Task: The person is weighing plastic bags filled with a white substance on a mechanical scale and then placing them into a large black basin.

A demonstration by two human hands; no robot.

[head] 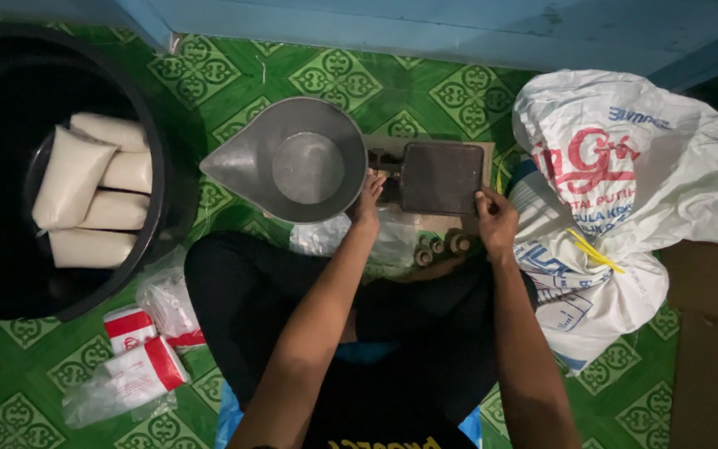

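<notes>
flanking the dark scale [442, 177]: metal scoop pan [301, 162], white sack [617, 191], black tub [159, 166].

white printed sack [625, 191] right | white filled bags [97, 191] in black tub [159, 166] | red-white packets [139, 357] on floor

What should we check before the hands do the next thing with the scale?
1. Left hand at the metal scoop pan's rim: ok.
2. Right hand on the dark flat platform: ok.
3. Pan empty: ok.
4. Small round weights lying near the knees: ok.
5. White sack open within reach: cannot tell.
6. Filled white bags inside the black tub: ok.
</notes>
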